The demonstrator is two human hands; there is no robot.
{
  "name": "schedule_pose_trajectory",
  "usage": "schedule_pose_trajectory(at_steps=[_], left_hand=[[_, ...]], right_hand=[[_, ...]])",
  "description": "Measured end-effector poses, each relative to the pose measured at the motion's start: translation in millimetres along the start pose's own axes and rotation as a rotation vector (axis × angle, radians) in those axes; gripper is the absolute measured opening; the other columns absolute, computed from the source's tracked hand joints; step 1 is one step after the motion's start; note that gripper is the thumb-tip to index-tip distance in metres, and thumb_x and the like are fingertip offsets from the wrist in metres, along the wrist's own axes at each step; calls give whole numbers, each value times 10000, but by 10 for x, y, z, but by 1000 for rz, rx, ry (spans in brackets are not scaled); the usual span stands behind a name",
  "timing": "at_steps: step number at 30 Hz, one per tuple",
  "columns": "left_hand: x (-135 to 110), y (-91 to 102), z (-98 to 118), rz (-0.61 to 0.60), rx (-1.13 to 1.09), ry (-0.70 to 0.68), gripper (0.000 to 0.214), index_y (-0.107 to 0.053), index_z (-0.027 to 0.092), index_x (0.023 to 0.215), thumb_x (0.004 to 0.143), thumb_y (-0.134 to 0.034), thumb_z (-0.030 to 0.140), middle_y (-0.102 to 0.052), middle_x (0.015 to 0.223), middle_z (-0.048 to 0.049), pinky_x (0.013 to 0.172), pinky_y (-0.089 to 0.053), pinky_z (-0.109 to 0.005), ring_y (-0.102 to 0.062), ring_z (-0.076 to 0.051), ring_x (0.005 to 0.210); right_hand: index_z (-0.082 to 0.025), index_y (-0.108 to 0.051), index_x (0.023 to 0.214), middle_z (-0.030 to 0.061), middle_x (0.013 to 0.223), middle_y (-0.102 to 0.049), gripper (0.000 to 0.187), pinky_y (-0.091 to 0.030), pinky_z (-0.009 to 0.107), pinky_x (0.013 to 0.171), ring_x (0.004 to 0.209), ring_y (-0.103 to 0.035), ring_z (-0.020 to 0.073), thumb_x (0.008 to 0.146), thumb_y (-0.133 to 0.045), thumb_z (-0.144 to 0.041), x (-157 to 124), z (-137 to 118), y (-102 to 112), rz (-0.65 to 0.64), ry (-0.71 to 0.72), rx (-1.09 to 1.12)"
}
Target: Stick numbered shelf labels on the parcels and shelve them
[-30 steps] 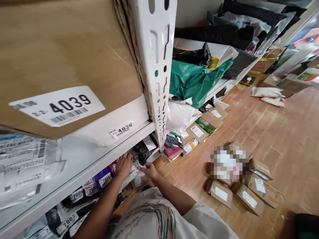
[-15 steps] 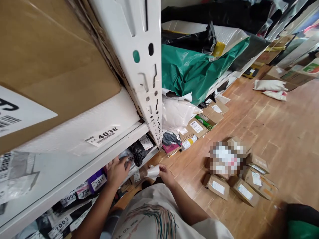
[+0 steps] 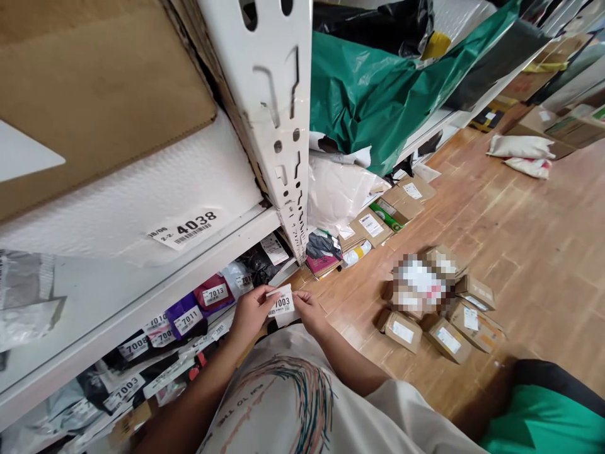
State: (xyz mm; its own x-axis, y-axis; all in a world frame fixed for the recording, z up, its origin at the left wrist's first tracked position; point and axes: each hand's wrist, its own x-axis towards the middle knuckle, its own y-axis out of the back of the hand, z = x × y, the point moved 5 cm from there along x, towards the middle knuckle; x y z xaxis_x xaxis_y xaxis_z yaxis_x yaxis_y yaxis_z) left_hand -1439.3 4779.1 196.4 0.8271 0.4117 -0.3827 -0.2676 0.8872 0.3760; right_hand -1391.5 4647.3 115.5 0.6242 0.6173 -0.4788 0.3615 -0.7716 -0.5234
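A white paper label (image 3: 282, 302) printed 7003 is held up in front of my body, close to the shelf post. My left hand (image 3: 251, 313) pinches its left edge between thumb and fingers. At the opposite edge, the closed fingers of my right hand (image 3: 309, 311) grip the label. To the left, on the lower shelf, lie labelled parcels: a purple parcel (image 3: 189, 317) marked 7011, a dark red parcel (image 3: 215, 294) marked 7013, and a black parcel (image 3: 125, 388) marked 7003.
A white perforated shelf post (image 3: 278, 120) rises just ahead. Left of it, a large cardboard box (image 3: 108, 82) rests on a white package labelled 4038. A green plastic parcel (image 3: 373, 94) overhangs the right-hand shelf. Several cardboard boxes (image 3: 447, 337) stand on the wooden floor (image 3: 534, 265).
My left hand has left the lower-shelf parcels and moved right to the label, which now faces me between both hands. The view has shifted, and more green cloth shows at lower right.
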Motion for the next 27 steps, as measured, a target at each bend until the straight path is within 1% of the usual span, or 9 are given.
schedule_pose_trajectory(at_steps=[4, 6, 9, 14, 17, 19, 22, 24, 27], left_hand=[[-23, 12, 12, 14, 7, 20, 334, -688, 161, 877, 799, -638, 482, -728, 770, -34, 615, -477, -228, -656, -182, 704], [-40, 8, 42, 22, 13, 18, 338, -691, 160, 876, 802, -634, 485, -722, 753, -25, 606, -466, -221, -645, -174, 692], [-51, -7, 57, 25, 42, 1, 350, -691, 153, 840, 810, -619, 494, -690, 691, -5, 563, -432, -210, -598, -151, 635], [-54, -18, 52, 49, 49, -5, 391, -668, 138, 722, 826, -588, 505, -633, 623, -3, 541, -407, -209, -557, -140, 611], [-80, -73, 47, 38, -146, 23, 375, -680, 146, 945, 789, -638, 484, -700, 793, -31, 675, -492, -243, -642, -188, 783], [-109, -129, 28, 20, -285, 43, 462, -639, 155, 1090, 746, -686, 459, -721, 938, -61, 784, -519, -296, -658, -222, 909], [-155, -169, -41, 36, -299, 73, 438, -653, 143, 1048, 758, -665, 471, -727, 964, -85, 809, -520, -322, -660, -236, 915], [-176, -163, -93, 61, -243, 71, 411, -668, 149, 1021, 799, -614, 491, -729, 952, -79, 790, -515, -310, -657, -229, 888], [-191, -144, -145, 79, -113, 28, 378, -679, 167, 972, 838, -566, 502, -723, 893, -54, 744, -493, -275, -642, -205, 828]], right_hand=[[-155, -610, 628, -12, 553, -560, 489, -366, 225, 482, 496, -459, 107, 740, -647, -630, -30, -26, 15, 46, 27, -14], [-165, -648, 750, -8, 635, -605, 438, -403, 228, 530, 548, -500, 114, 766, -647, -603, -57, -105, -15, 42, 97, -1], [-181, -657, 913, 8, 774, -677, 394, -450, 240, 614, 640, -572, 130, 724, -742, -516, -104, -221, -96, -26, 178, 26], [-162, -648, 812, 22, 719, -685, 379, -441, 243, 565, 579, -559, 122, 719, -744, -516, -128, -246, -124, -20, 176, 1], [-164, -650, 817, 15, 703, -678, 389, -440, 243, 557, 573, -549, 121, 714, -742, -528, -128, -245, -105, 15, 191, -10], [-165, -654, 806, 10, 691, -671, 382, -431, 240, 550, 562, -535, 114, 709, -749, -522, -132, -256, -98, 38, 210, -14], [-163, -664, 799, 21, 695, -675, 378, -437, 250, 563, 573, -543, 121, 712, -745, -522, -139, -256, -108, 42, 210, -18], [-163, -663, 793, 29, 699, -675, 377, -441, 258, 565, 583, -551, 129, 725, -730, -528, -139, -236, -120, 29, 207, -29], [-185, -639, 868, 3, 711, -643, 344, -424, 240, 542, 577, -535, 114, 708, -771, -459, -140, -210, -107, 55, 279, 2]])
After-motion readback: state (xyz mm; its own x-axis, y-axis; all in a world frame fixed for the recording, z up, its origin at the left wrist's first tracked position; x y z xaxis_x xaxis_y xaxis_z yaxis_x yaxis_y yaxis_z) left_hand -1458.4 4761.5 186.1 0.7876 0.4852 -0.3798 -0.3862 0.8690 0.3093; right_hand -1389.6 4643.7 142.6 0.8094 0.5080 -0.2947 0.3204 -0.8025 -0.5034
